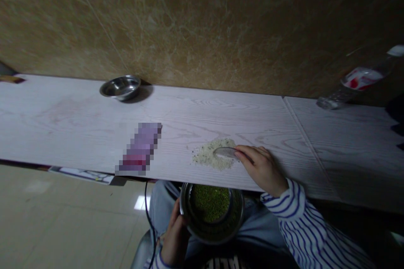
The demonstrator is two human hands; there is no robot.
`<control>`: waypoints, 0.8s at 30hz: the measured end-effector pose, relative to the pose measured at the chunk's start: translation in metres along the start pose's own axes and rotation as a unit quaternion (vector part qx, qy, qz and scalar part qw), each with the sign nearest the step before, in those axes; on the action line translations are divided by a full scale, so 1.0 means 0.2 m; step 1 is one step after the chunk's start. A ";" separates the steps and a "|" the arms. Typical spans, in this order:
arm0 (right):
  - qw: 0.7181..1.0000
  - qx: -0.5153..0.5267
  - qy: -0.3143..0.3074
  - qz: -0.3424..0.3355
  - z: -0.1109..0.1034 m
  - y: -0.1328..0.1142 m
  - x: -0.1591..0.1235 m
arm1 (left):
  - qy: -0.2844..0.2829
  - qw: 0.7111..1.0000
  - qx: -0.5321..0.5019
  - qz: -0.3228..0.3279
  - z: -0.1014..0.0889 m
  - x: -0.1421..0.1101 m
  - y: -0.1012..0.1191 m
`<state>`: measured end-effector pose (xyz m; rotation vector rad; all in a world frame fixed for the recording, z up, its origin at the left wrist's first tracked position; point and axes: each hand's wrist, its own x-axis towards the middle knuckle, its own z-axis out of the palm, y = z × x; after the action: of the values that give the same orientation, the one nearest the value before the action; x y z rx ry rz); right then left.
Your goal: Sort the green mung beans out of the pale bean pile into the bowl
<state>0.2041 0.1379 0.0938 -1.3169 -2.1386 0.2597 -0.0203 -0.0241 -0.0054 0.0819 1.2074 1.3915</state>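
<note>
My right hand (260,167) is closed around the handle of a spoon (225,151). The spoon's bowl end rests in a small heap of white rice (206,155) on the table, with dark specks scattered through the grains. Below the table's front edge, over my lap, my left hand (177,229) grips the left rim of a metal bowl (237,222). Green beans (211,202), which look like mung beans, lie inside that bowl. Part of my left hand's fingers is hidden behind the bowl.
A second metal bowl (121,88) stands against the wall at the back left. A blurred-out purple flat item (142,145) lies left of the rice. A clear plastic bottle (360,79) with a red and white label stands at the back right. The whitish wooden table (176,111) has a seam.
</note>
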 end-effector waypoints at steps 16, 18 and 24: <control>0.979 0.110 0.059 0.159 -0.01 0.16 0.14 | 0.007 1.000 0.011 0.007 0.02 -0.01 -0.01; 0.976 0.131 0.045 0.167 0.02 0.17 0.16 | 0.007 1.000 0.006 0.000 0.03 -0.01 -0.02; 0.958 0.232 0.000 0.167 0.05 0.16 0.17 | -0.003 0.999 0.032 0.017 0.03 -0.01 -0.01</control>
<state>0.2105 0.1841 0.0847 -1.3750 -1.6962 0.8434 -0.0138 -0.0230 -0.0021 0.1516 1.2516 1.3806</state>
